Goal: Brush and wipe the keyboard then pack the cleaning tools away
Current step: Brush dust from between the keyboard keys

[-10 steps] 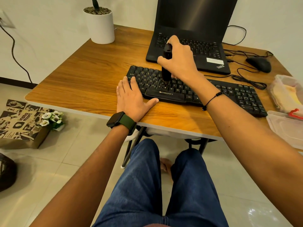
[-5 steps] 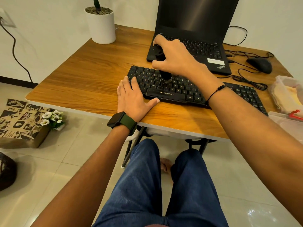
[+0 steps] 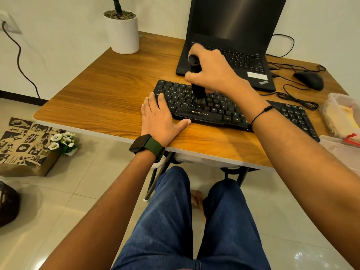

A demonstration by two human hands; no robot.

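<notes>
A black keyboard (image 3: pixel 218 112) lies across the wooden table (image 3: pixel 109 94) in front of me. My right hand (image 3: pixel 212 73) grips a black brush (image 3: pixel 196 84) held upright, its bristles down on the keys in the left half of the keyboard. My left hand (image 3: pixel 159 117) lies flat on the table at the keyboard's left end, fingertips on its corner keys and thumb along its front edge.
A black laptop (image 3: pixel 233 51) stands open behind the keyboard. A mouse (image 3: pixel 309 80) and its cable lie at the right. A clear plastic box (image 3: pixel 341 112) with yellow cloth and a lid (image 3: pixel 342 152) sit at the right edge. A white plant pot (image 3: pixel 122 32) stands back left.
My right hand has swept the brush back and forth over the left-middle keys, tilting it left and then upright again. My left hand has stayed in place.
</notes>
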